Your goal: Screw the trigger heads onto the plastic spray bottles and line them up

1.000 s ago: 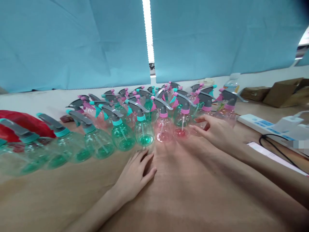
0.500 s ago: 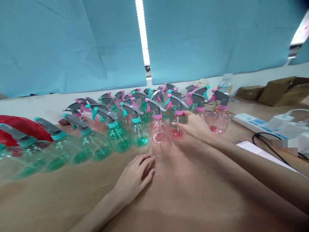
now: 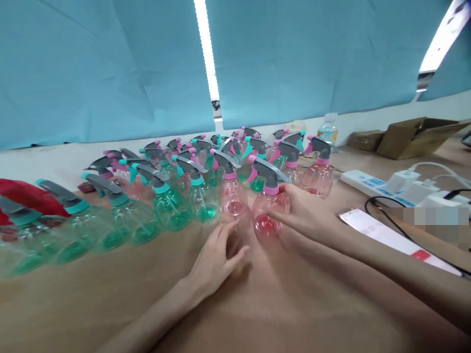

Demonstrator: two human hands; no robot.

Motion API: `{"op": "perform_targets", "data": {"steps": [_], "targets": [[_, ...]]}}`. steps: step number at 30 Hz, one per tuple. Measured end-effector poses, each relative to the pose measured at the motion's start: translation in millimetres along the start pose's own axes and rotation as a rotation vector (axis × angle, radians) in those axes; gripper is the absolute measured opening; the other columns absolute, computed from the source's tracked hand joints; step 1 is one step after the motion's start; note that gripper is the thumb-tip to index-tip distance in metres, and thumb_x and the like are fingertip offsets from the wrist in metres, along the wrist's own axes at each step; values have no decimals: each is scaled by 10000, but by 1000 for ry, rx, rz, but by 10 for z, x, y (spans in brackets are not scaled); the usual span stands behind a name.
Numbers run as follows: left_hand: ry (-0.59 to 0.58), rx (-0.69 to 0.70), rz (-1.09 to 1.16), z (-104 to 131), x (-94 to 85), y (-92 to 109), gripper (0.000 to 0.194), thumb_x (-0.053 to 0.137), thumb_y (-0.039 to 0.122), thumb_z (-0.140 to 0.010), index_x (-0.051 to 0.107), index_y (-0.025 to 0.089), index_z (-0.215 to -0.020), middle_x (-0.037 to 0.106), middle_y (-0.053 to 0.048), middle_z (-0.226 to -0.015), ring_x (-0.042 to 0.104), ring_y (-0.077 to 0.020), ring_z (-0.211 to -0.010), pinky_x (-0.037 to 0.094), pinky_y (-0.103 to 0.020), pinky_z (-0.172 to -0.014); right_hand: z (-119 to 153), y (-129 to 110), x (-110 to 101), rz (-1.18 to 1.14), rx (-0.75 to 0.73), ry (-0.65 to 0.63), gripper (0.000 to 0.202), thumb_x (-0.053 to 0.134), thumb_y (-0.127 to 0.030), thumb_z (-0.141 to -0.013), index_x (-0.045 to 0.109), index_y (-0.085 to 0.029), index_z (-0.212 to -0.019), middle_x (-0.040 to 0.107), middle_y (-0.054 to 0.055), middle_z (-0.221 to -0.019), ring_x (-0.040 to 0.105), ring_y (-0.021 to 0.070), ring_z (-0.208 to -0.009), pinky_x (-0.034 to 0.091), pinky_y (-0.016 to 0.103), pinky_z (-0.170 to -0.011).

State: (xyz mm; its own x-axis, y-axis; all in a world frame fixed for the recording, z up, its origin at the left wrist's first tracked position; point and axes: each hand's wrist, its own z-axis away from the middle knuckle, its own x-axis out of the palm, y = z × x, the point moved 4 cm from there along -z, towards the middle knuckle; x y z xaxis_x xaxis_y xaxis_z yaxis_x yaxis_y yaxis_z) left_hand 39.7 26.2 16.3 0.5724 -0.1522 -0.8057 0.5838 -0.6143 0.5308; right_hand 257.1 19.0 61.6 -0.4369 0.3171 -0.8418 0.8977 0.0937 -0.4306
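Observation:
My right hand [image 3: 300, 208] is closed around the right side of a pink spray bottle [image 3: 263, 215], which has a grey head and pink trigger and collar. It stands upright, nearer to me than its neighbours. My left hand [image 3: 221, 252] hovers low over the table just left of it, fingers apart, holding nothing. Close beyond the left hand are another pink spray bottle [image 3: 234, 196] and a green spray bottle [image 3: 204, 203] with a turquoise collar. More green bottles line up toward the left, and a mixed group of pink and green ones fills the space behind.
A phone [image 3: 390, 238] and a power strip [image 3: 371, 184] with white plugs and a black cable lie at the right. Farther back are a clear plastic bottle [image 3: 327, 130] and an open cardboard box [image 3: 408, 139]. A red bag [image 3: 31, 193] rests at the left.
My right hand has pulled the pink spray bottle out of the row toward me. My left hand has moved slightly up and right, its fingers spreading. The view has shifted a little to the right.

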Motion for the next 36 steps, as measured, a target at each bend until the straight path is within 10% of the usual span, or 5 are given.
{"op": "perform_targets", "data": {"steps": [8, 24, 36], "targets": [[-15, 23, 88, 26, 181, 167, 847, 702, 492, -751, 262, 243, -1431, 443, -143, -1400, 438, -370, -1256, 388, -571, -989, 356, -373, -177, -89, -194, -62, 448, 571, -627, -749, 557, -243, -978, 650, 26, -815, 612, 210, -689, 414, 310, -547], [-86, 55, 135, 170, 101, 303, 793, 699, 546, -736, 350, 238, -1377, 510, -120, -1325, 484, -361, -1202, 419, -551, -956, 188, -718, -74, -730, -260, -206, 419, 620, -412, -802, 512, -251, -1174, 597, -6, -866, 570, 148, -724, 499, 305, -656], [-143, 123, -247, 274, -125, -159, 702, 622, 529, -814, 382, 191, -1381, 437, -119, -1408, 373, -317, -1298, 301, -491, -1054, -38, -727, 187, -821, -285, -51, 173, 577, -341, -825, 564, -245, -969, 594, -23, -795, 562, 136, -685, 471, 304, -669]]}}
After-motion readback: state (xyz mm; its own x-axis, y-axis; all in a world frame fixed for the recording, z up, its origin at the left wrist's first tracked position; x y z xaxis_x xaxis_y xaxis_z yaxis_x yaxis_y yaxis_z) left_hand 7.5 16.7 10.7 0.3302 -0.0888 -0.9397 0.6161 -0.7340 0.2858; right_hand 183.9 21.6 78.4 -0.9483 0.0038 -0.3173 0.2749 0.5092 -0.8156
